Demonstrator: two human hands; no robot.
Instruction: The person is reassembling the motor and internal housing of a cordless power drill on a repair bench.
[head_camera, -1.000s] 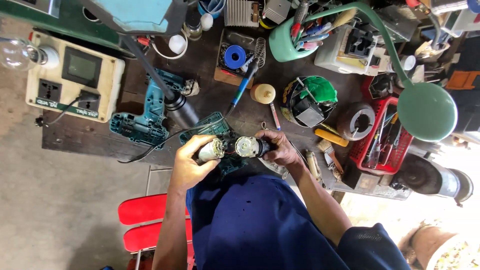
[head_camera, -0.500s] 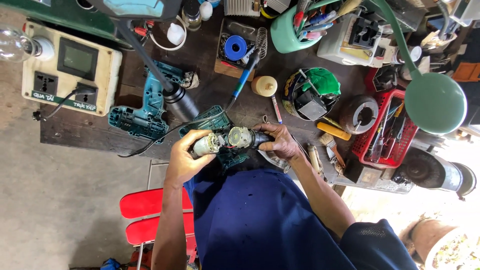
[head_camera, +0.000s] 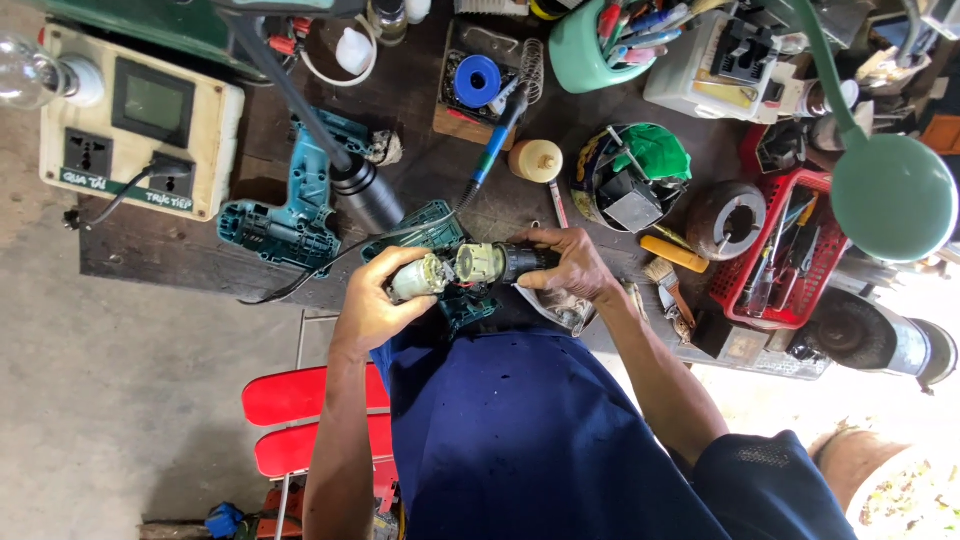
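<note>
Pale grey metal shows on the motor part (head_camera: 420, 277) that is gripped by the left hand (head_camera: 375, 305), whose fingers are curled round it from below. Just beside it, a cream gear case with a black chuck (head_camera: 495, 262) is held by the right hand (head_camera: 572, 268), the fingers being wrapped over the dark end. The two pieces are kept end to end between the hands, touching or very nearly so; which cannot be told. They are held just above the near edge of the dark wooden worktop (head_camera: 440, 175), over a teal tool shell (head_camera: 440, 235) that lies under the hands.

Beyond the left hand, a second teal drill housing (head_camera: 295, 205) is laid flat, and a black lamp arm (head_camera: 340, 170) crosses it. Further out on that side a cream power box with sockets (head_camera: 135, 125) is seen, with a clear bulb (head_camera: 25, 72) at its corner. Beyond the right hand a small yellow pot (head_camera: 535, 160) and a blue-handled tool (head_camera: 490, 160) are placed, and a round tin with a green cloth (head_camera: 635, 175) stands near. Well out past the right hand a red basket of tools (head_camera: 735, 295) is set, with a green lamp shade (head_camera: 890, 195) above it. A red stool (head_camera: 300, 420) is seen below the left forearm.
</note>
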